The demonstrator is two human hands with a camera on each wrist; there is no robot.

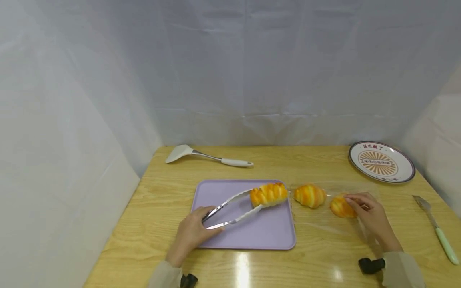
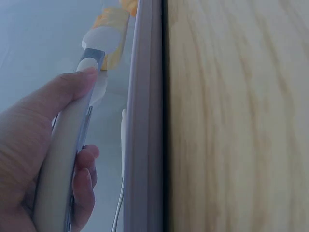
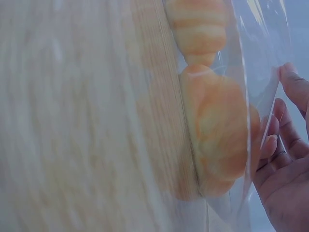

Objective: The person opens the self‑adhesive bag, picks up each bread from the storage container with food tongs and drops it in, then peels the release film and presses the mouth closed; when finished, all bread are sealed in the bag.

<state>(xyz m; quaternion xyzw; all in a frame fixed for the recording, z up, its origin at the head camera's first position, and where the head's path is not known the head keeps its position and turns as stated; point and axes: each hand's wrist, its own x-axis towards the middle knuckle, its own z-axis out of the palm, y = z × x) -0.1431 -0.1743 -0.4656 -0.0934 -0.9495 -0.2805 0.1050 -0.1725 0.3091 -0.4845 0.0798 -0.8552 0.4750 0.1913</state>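
My left hand grips a pair of metal tongs with pale tips, its thumb along one handle in the left wrist view. The tong tips straddle a braided golden bread loaf at the right end of a lilac tray. To the tray's right lies a clear plastic bag with a croissant and a round bun inside. My right hand pinches the bag's film above the bun; the right wrist view has its fingertips at the film's edge.
Behind the tray lies a white spatula with its blade to the left. A patterned oval plate sits at the back right corner. Along the right table edge is a small metal turner with a green handle. White sheeting encloses the table.
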